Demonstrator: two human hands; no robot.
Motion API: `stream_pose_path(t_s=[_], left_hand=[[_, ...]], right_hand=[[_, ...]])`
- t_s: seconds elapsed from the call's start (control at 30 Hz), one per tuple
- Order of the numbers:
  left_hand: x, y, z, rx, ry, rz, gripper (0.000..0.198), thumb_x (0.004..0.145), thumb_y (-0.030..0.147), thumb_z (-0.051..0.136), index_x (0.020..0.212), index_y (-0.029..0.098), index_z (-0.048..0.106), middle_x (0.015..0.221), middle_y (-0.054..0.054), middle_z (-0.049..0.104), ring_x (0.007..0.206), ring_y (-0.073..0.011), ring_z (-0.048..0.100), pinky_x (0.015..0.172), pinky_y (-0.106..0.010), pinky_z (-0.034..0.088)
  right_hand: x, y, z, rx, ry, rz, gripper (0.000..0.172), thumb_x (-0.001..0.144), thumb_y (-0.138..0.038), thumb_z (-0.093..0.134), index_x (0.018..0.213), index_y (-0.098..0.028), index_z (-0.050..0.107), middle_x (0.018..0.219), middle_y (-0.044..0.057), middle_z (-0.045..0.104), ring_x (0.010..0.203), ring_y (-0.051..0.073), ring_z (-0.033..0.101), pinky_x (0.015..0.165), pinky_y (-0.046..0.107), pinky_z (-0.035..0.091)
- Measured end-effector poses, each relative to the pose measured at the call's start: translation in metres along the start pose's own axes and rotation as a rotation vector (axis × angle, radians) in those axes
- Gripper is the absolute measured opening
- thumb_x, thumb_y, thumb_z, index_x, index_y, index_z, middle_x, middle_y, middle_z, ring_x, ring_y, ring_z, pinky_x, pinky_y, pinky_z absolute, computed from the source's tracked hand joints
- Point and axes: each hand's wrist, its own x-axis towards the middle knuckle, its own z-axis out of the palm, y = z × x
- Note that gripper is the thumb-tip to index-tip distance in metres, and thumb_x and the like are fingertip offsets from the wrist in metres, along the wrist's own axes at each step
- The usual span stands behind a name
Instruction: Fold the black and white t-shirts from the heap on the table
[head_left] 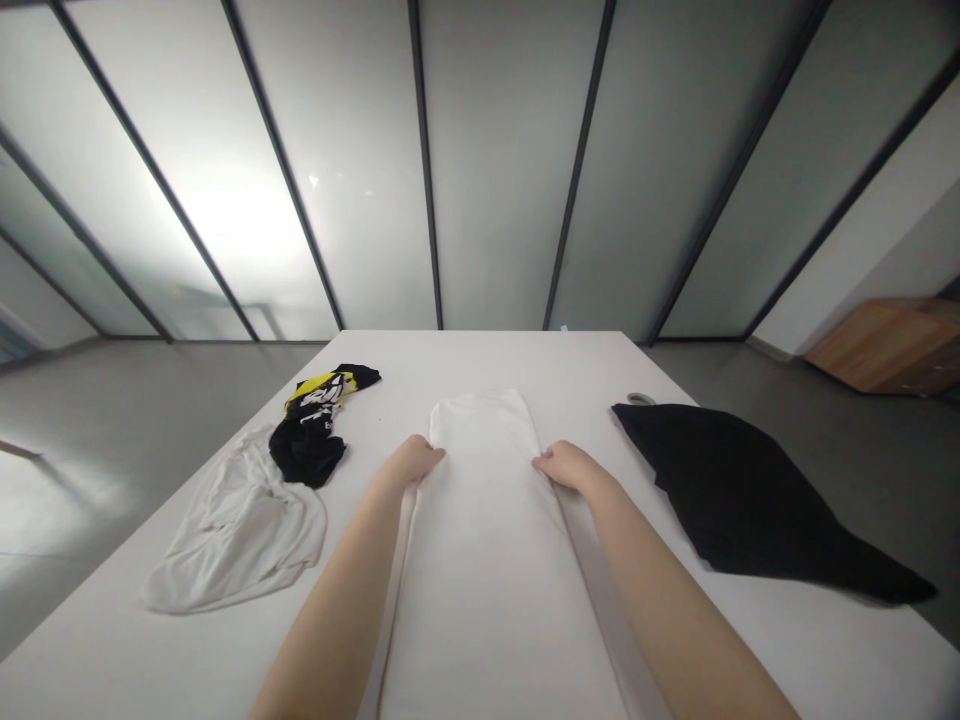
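A long white folded garment [491, 560] lies lengthwise down the middle of the table, narrow at its far end. My left hand [416, 460] pinches its left edge, thumb on top. Opposite it, my right hand [566, 466] grips the right edge in the same way, fingers curled under the cloth. Both hands are at about the same distance from me, a little short of the garment's far end. The near part of the cloth runs out of view between my forearms. Its exact kind cannot be made out.
To the left on the white table [487, 355] lie a crumpled white cloth [244, 520] and a black-and-yellow printed garment [315, 420]. A black folded cloth [750, 490] hangs near the right edge, with a roll of tape [640, 399] behind it. Frosted glass panels [499, 160] stand beyond.
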Motion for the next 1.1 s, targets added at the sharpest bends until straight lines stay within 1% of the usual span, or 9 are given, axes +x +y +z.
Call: stream_pose_path(t_s=[0.1, 0.17, 0.27, 0.33, 0.43, 0.57, 0.77, 0.93, 1.1], left_hand=[[0.001, 0.003, 0.001, -0.025, 0.011, 0.020, 0.013, 0.082, 0.031, 0.070, 0.074, 0.021, 0.067, 0.087, -0.013, 0.080, 0.093, -0.0330, 0.077, 0.076, -0.034, 0.053], [0.001, 0.005, 0.002, -0.048, 0.019, 0.024, 0.010, 0.083, 0.029, 0.067, 0.082, 0.020, 0.068, 0.088, -0.013, 0.078, 0.092, -0.0316, 0.076, 0.075, -0.033, 0.053], [-0.001, 0.004, 0.004, -0.093, 0.021, 0.011, 0.024, 0.084, 0.031, 0.067, 0.105, 0.019, 0.068, 0.086, -0.009, 0.076, 0.079, -0.0272, 0.073, 0.066, -0.032, 0.052], [-0.002, 0.001, 0.003, -0.119, 0.013, 0.018, 0.038, 0.084, 0.031, 0.068, 0.120, 0.021, 0.064, 0.079, -0.003, 0.073, 0.067, -0.0228, 0.069, 0.059, -0.029, 0.050], [-0.002, -0.005, 0.000, -0.107, -0.021, 0.132, 0.033, 0.083, 0.025, 0.069, 0.116, 0.023, 0.070, 0.072, 0.002, 0.068, 0.060, -0.0173, 0.064, 0.058, -0.026, 0.049], [0.003, -0.006, -0.002, -0.042, 0.000, 0.222, 0.016, 0.086, 0.017, 0.068, 0.094, 0.021, 0.080, 0.083, -0.003, 0.075, 0.077, -0.0197, 0.072, 0.074, -0.027, 0.054], [0.005, 0.006, 0.017, 0.064, 0.170, 0.214, 0.036, 0.098, 0.016, 0.054, 0.122, 0.024, 0.079, 0.126, -0.010, 0.077, 0.121, -0.0281, 0.069, 0.105, -0.036, 0.050], [0.023, 0.015, 0.033, 0.137, 0.273, 0.208, 0.042, 0.105, 0.021, 0.045, 0.135, 0.025, 0.074, 0.132, -0.014, 0.073, 0.125, -0.0302, 0.066, 0.109, -0.041, 0.048], [0.055, 0.026, 0.030, 0.194, 0.311, 0.235, 0.045, 0.106, 0.020, 0.041, 0.132, 0.029, 0.076, 0.131, -0.016, 0.069, 0.128, -0.0328, 0.061, 0.106, -0.044, 0.049]], right_hand=[[-0.002, -0.006, -0.001, 0.059, 0.004, 0.013, 0.016, 0.085, -0.026, 0.068, 0.072, -0.018, 0.072, 0.064, 0.007, 0.068, 0.065, 0.022, 0.066, 0.062, 0.028, 0.042], [-0.003, -0.009, 0.000, 0.112, 0.009, 0.030, 0.013, 0.088, -0.025, 0.064, 0.089, -0.017, 0.074, 0.064, 0.004, 0.067, 0.060, 0.019, 0.062, 0.059, 0.027, 0.041], [-0.004, -0.009, 0.000, 0.202, -0.019, 0.040, 0.038, 0.088, -0.022, 0.060, 0.126, -0.018, 0.067, 0.063, -0.002, 0.065, 0.052, 0.017, 0.058, 0.055, 0.025, 0.041], [-0.004, -0.006, 0.000, 0.257, -0.077, -0.018, 0.052, 0.086, -0.017, 0.060, 0.138, -0.021, 0.062, 0.064, -0.004, 0.065, 0.049, 0.016, 0.056, 0.054, 0.025, 0.042], [0.000, 0.002, 0.000, 0.207, -0.120, -0.131, 0.048, 0.084, -0.012, 0.062, 0.131, -0.019, 0.073, 0.072, -0.001, 0.071, 0.055, 0.015, 0.060, 0.062, 0.025, 0.047], [0.007, 0.005, 0.007, 0.093, -0.017, -0.159, 0.042, 0.089, -0.012, 0.060, 0.126, -0.016, 0.079, 0.098, 0.008, 0.080, 0.086, 0.020, 0.073, 0.085, 0.028, 0.052], [0.016, -0.001, 0.025, -0.060, 0.165, -0.165, 0.048, 0.099, -0.015, 0.052, 0.143, -0.017, 0.069, 0.135, 0.014, 0.073, 0.126, 0.025, 0.066, 0.108, 0.031, 0.045], [0.032, -0.009, 0.030, -0.175, 0.261, -0.120, 0.046, 0.104, -0.020, 0.047, 0.145, -0.023, 0.068, 0.133, 0.016, 0.071, 0.123, 0.029, 0.066, 0.102, 0.035, 0.047], [0.056, -0.018, 0.025, -0.257, 0.322, -0.096, 0.045, 0.106, -0.021, 0.043, 0.142, -0.027, 0.069, 0.129, 0.015, 0.070, 0.118, 0.028, 0.066, 0.095, 0.035, 0.048]])
